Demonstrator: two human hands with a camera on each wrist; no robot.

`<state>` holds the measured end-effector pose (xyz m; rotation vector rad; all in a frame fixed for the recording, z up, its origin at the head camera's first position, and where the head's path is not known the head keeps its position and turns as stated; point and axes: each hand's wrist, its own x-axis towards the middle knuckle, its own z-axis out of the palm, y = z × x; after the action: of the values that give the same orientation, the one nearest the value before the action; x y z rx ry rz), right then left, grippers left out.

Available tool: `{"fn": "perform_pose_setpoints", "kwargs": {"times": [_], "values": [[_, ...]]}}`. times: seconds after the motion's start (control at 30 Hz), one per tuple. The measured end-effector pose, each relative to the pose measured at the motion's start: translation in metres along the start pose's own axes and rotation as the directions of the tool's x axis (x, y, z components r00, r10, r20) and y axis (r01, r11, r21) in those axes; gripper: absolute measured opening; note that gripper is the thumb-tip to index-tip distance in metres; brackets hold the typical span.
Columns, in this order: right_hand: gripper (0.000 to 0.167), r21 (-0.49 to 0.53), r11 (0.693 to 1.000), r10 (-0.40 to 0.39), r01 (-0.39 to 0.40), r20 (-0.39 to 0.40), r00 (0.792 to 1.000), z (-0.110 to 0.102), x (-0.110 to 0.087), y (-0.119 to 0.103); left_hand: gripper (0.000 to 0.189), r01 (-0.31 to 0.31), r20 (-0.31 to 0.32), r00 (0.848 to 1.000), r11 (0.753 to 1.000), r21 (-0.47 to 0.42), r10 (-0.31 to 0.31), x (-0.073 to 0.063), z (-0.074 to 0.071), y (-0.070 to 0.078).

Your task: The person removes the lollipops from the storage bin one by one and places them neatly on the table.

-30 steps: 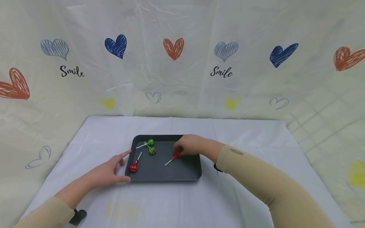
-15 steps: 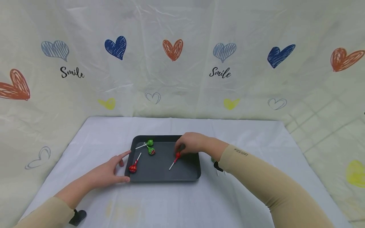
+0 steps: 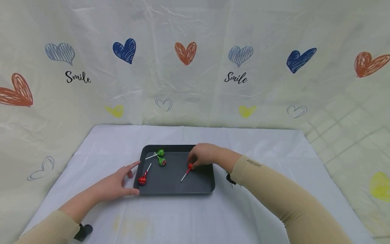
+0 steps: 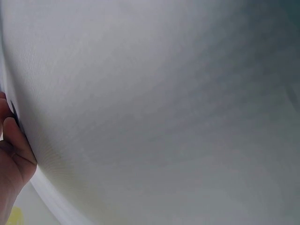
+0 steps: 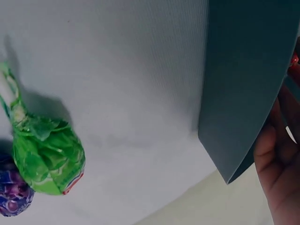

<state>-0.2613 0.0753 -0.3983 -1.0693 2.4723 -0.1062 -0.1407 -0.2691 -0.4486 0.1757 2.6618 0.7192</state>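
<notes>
A dark grey tray (image 3: 170,189) lies on the white cloth in the head view. My right hand (image 3: 204,155) reaches over its right part and pinches the wrapped head of a red lollipop (image 3: 188,170), whose white stick points toward me. Fingers spread, my left hand (image 3: 117,183) touches the tray's left rim and near-left corner. A second red lollipop (image 3: 142,179) lies in the tray's left part. Farther back in it are two green lollipops, one (image 3: 160,152) behind the other (image 3: 162,161). In the left wrist view only part of the left hand (image 4: 16,159) shows.
In the right wrist view, a green lollipop (image 5: 49,157) and a purple-wrapped lollipop (image 5: 13,187) lie on the cloth beside the tray's outer wall (image 5: 246,84). The right forearm largely hides them in the head view. Behind the table hangs a heart-printed sheet (image 3: 201,91).
The red lollipop in my right hand has turned a little, its stick end swinging nearer to me and to the right. The left hand and the tray look unchanged.
</notes>
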Motion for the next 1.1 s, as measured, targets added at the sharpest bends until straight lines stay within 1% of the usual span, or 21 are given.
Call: {"fn": "perform_pose_setpoints", "kwargs": {"times": [0.27, 0.37, 0.47, 0.6, 0.93, 1.1], "values": [[0.018, -0.008, 1.000, 0.020, -0.020, 0.012, 1.000, 0.002, 0.005, -0.001, 0.113, -0.001, 0.001, 1.000, 1.000, -0.004, 0.001, 0.000, -0.001, 0.001], [0.017, 0.009, 1.000, 0.010, -0.010, 0.014, 1.000, 0.003, 0.005, -0.001, 0.113, -0.007, 0.003, 1.000, 1.000, -0.006, 0.007, -0.001, -0.001, 0.002], [0.018, 0.007, 1.000, -0.003, 0.003, 0.011, 1.000, 0.005, 0.006, -0.001, 0.112, -0.019, 0.003, 1.000, 1.000, -0.009, 0.020, -0.003, -0.001, 0.002], [0.017, -0.005, 1.000, -0.019, 0.019, 0.001, 1.000, 0.007, 0.006, -0.002, 0.111, -0.022, -0.001, 1.000, 1.000, -0.011, 0.022, -0.003, -0.001, 0.002], [0.017, 0.057, 0.997, -0.058, 0.060, -0.046, 0.997, -0.005, -0.006, 0.001, 0.113, 0.011, 0.001, 1.000, 1.000, -0.009, -0.011, 0.000, 0.001, 0.001], [0.020, 0.066, 0.997, -0.043, 0.047, -0.071, 0.997, -0.012, -0.013, 0.006, 0.114, 0.014, 0.001, 1.000, 1.000, -0.008, -0.014, 0.001, 0.001, 0.000]]}}
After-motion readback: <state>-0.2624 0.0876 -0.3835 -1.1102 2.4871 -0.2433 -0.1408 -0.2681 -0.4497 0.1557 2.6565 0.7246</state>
